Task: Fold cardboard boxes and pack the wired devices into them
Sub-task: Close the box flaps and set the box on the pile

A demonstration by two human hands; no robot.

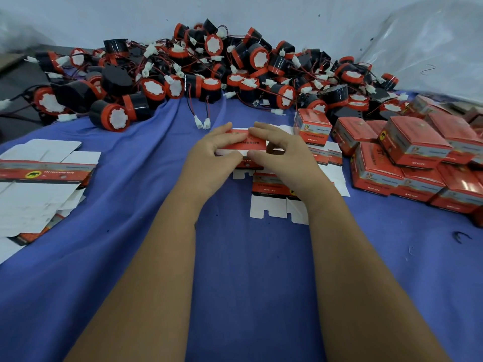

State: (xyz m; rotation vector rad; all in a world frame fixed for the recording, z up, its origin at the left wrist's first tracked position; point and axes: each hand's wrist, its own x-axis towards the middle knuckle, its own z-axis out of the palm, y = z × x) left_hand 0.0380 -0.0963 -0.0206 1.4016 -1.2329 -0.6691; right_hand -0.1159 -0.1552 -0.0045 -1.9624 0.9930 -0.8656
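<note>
Two hands held one red carton [245, 145] near the middle of the blue cloth [248, 270]: the left hand [209, 158] gripped its left end, and the right hand [282, 158] pinched its right end between thumb and fingers. Flat unfolded cartons [271, 189] lay just beneath and beside it. Black-and-red wired horns [198, 71] were heaped along the far edge. Folded boxes [413, 158] were stacked toward the right edge, and flat carton blanks [44, 184] sat at the left edge.
</note>
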